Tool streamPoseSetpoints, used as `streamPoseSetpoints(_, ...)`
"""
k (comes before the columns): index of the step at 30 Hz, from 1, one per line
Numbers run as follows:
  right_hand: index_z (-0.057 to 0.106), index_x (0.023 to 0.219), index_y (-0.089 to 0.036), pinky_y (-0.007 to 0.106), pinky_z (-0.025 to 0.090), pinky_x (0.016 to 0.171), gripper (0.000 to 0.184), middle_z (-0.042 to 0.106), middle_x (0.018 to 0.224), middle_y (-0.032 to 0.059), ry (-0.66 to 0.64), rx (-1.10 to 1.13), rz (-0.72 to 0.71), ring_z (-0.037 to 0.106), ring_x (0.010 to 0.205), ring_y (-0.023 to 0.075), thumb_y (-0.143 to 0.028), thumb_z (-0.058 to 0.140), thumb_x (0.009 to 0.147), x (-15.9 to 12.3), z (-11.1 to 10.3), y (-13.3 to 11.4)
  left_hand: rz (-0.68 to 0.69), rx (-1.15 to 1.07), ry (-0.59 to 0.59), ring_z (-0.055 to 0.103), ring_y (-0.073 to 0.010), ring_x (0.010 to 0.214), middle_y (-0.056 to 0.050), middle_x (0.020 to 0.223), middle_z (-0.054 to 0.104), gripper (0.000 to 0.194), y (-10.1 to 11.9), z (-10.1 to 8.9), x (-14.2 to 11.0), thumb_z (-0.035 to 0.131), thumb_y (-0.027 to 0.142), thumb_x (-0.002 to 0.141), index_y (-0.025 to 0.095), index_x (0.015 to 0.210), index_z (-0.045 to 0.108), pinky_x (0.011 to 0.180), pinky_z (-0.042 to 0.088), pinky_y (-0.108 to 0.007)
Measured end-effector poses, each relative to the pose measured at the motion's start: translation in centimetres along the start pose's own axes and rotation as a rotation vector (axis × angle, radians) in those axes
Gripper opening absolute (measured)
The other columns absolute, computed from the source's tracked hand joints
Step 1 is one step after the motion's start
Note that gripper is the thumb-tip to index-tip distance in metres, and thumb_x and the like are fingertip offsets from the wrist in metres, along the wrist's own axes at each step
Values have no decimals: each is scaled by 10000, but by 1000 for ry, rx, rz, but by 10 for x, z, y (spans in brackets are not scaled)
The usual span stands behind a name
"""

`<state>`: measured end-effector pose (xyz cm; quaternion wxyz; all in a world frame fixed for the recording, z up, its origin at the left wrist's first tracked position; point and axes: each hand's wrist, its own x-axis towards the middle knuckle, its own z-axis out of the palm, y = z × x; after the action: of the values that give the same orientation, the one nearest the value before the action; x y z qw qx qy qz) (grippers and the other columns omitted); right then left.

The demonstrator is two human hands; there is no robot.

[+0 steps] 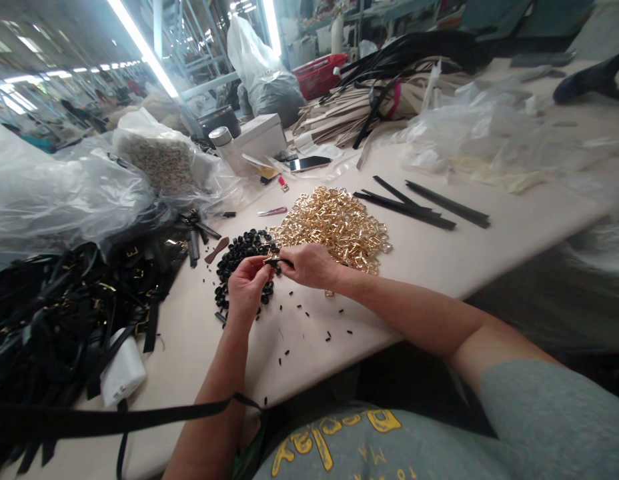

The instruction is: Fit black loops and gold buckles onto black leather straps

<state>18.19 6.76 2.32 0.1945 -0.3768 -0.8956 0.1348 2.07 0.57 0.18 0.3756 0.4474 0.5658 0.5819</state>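
Over the table, my left hand [247, 285] and my right hand [309, 265] meet with fingers pinched. Between them is a short black strap [273, 263] with a bit of gold metal at its left end, apparently a buckle; the fingers hide much of it. Right behind the hands lies a heap of gold buckles [334, 223]. A pile of small black loops [244, 250] spreads behind and around my left hand. One loose gold buckle [330, 293] sits just below my right wrist.
Black straps with gold buckles [134, 273] are heaped at left, near a white power bank [123, 370]. Black strips [447, 203] lie right of the buckles. Behind are small pink-handled snips [272, 211], a phone [309, 163], a flask [224, 147] and plastic bags [479, 127].
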Motion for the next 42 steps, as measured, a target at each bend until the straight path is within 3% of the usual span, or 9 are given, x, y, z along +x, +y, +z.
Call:
streamPoseSetpoints(8,644,803,-154,241,259,589,200,632,739,23,1,234,-26,481,632,115,-288,532,900,0,5,2,86,85,12,616,-125,646,-31,772,685,269,7,7,-6,737,357,727,165,913,703,643,511,-235)
streamPoseSetpoints(15,662,800,-142,207,280,569,154,614,645,-19,-179,493,24,478,576,80,-198,548,887,4,0,6,114,143,73,618,-127,652,-31,777,685,244,3,-4,-1,718,352,748,171,912,708,631,499,-224)
streamPoseSetpoints(22,645,742,-133,190,303,560,152,607,622,-27,-141,564,47,492,565,70,-146,551,861,4,8,6,112,172,18,609,-134,629,-25,755,669,254,0,-2,-3,711,369,761,178,929,704,598,488,-226)
streamPoseSetpoints(33,603,829,-120,154,339,413,125,615,653,-38,-346,975,203,435,404,32,-118,482,862,5,4,0,97,113,-10,611,-127,652,-24,777,672,263,2,-4,-1,725,362,747,177,934,703,616,483,-219)
streamPoseSetpoints(39,649,828,-122,144,362,453,131,622,670,-36,-253,785,65,471,447,30,-97,522,847,3,3,4,-20,69,-43,609,-124,632,-40,792,684,325,7,-7,1,777,406,681,161,885,712,600,492,-229)
streamPoseSetpoints(42,666,840,-127,141,366,462,151,616,671,-37,-277,741,21,476,467,34,-94,519,849,3,0,6,-107,41,-67,612,-124,616,-44,785,686,375,6,-8,2,809,429,635,155,870,710,588,495,-231)
